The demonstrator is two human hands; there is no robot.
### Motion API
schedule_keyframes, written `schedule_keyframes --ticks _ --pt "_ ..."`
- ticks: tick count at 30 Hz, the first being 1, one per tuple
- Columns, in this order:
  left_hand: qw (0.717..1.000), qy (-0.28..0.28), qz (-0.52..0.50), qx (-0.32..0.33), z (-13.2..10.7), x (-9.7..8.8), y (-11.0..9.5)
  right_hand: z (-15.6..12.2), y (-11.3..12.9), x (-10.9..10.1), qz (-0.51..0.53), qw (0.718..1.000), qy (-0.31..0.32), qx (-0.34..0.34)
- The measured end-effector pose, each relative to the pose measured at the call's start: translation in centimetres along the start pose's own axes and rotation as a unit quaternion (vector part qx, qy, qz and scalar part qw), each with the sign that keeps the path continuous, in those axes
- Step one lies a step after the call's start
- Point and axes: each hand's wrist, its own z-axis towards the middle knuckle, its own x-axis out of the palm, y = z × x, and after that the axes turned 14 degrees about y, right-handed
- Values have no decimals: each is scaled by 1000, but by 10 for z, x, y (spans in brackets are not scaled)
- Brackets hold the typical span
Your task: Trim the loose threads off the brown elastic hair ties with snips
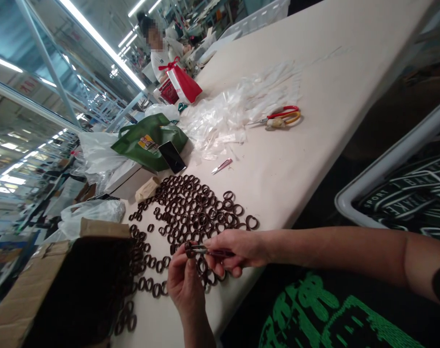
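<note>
My left hand (186, 286) pinches a small dark brown loop (188, 250) between thumb and fingertips. In my right hand (240, 249) are thread snips (222, 253) with dark reddish handles, closed in by the fingers. Their metal tips point left and reach the loop; whether they touch a thread on it is too small to tell. Behind and below both hands, a spread of many similar brown loops (191, 208) covers part of the table (278, 169). Some of these loops are hidden by my hands.
An open cardboard box (35, 285) stands at left. Farther back are a green bag (143, 145), a phone (172, 157), other small snips (222, 166), red-and-yellow-handled scissors (283, 116), clear plastic bags (220, 113) and a red-and-white bag (183, 83). A person (158, 58) is beyond the table.
</note>
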Motion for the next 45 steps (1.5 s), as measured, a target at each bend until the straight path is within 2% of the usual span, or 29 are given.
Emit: schedule_keyframes --ticks 8,17,32,37,45 --pt "996 28 77 18 0 -6 7 0 -1 -4 18 1000 10 5" --pt "981 100 150 64 6 -5 -5 -1 2 -4 19 999 -4 34" --pt "975 94 186 79 5 -7 -4 -4 0 -8 37 997 -39 55" --pt "971 107 190 93 4 -7 -4 -3 0 -7 33 997 -39 61" --pt "962 111 237 83 4 -12 -4 0 -3 -11 18 997 -34 63"
